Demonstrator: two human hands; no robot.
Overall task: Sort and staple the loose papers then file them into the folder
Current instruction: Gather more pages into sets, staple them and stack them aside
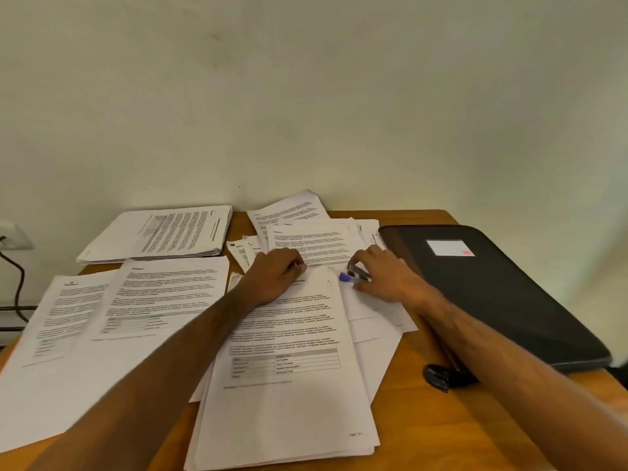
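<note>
A thick stack of printed papers (289,385) lies in the middle of the wooden desk (441,430). My left hand (275,277) rests on the stack's top edge, fingers curled down onto the top sheet. Just right of it, my right hand (384,270) grips a small stapler (353,275) with a blue tip at the stack's top right corner. A black folder (503,294) with a white and pink label lies closed at the right. More loose sheets (306,232) lie behind my hands.
A neat pile of papers (159,236) sits at the back left, and two single sheets (112,321) lie side by side at the left. A small black object (438,375) lies under my right forearm. A wall socket with cable (13,253) is at far left.
</note>
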